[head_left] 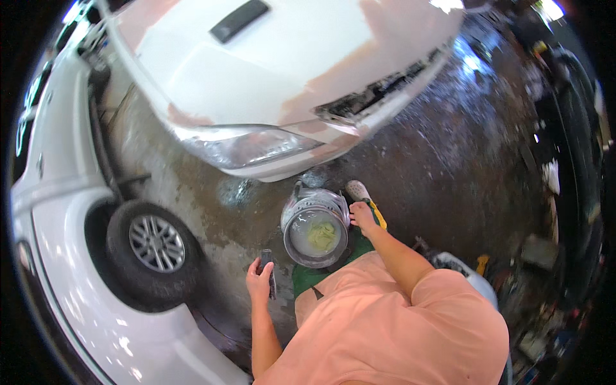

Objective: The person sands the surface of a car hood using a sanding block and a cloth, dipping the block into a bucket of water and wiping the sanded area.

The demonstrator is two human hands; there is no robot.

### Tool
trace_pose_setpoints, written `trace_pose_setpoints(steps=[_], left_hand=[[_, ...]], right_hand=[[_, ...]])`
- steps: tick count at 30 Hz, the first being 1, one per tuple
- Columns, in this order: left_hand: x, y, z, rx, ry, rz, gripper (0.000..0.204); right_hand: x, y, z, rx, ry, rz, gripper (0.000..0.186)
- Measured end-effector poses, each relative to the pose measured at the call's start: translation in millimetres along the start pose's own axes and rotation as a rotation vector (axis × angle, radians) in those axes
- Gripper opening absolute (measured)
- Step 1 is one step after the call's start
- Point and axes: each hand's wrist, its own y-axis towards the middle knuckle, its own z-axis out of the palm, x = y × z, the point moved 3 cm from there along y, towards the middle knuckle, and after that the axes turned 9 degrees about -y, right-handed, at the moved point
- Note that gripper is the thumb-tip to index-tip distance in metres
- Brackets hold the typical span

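Keeping a firm but relaxed grip on the dark block [266, 257] appears the main point of good handling here; in my judgement its working face should be rinsed free of grit and borne flat, with even pressure and light strokes near edges. The left hand [258, 277] is closed about the block, thumb and fingers pinching it from either side, well apart from the bucket and to its left. The right hand [363, 216] is partly open, fingers loosely bent, just beside the bucket's right rim; whether it touches or grips the rim cannot be determined. The grey bucket [290, 249] is in front of the person, close to the white car [256, 77], below its headlight [244, 149]. It contains cloudy liquid and a crumpled yellow-green cloth [322, 235]. Another dark block [239, 20] rests on the bonnet, out of reach of both hands' present positions.
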Motion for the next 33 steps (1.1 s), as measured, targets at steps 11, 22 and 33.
trace_pose_setpoints(steps=[11,22,33], left_hand=[[43.2,68.0,74.5,0.421,-0.017,-0.152,0.055],[45.4,50.8,120.6,0.422,-0.084,-0.246,0.075],[39.1,9.9,240.8,0.427,-0.082,-0.26,0.062]], right_hand=[[-178.4,51.0,31.3,-0.376,-0.187,0.171,0.072],[-206.9,145.6,42.1,-0.141,0.303,0.214,0.057],[-193.4,203.5,-102.5,-0.311,0.315,0.151,0.053]])
